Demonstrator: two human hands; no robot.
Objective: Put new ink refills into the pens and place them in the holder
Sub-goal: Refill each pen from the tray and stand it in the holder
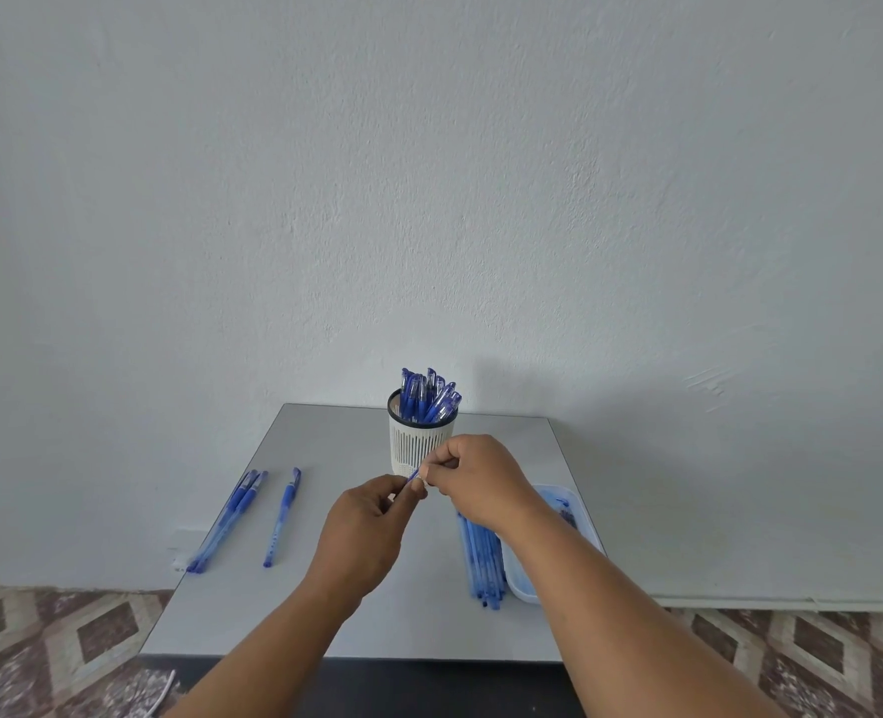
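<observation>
Over the middle of the grey table [325, 432], my left hand [364, 531] grips a blue pen [412, 477], of which only a short tip shows between the fingers. My right hand [475, 481] pinches that tip from the right. Just behind both hands stands a white slotted holder [418, 445] with several blue capped pens [426, 399] upright in it. A bundle of blue refills [483, 562] lies on the table under my right forearm.
At the left of the table lie two pens side by side [229, 515] and a single pen [284, 515]. A pale blue tray [527, 588] sits at the right edge. A white wall is close behind the table, and patterned floor surrounds it.
</observation>
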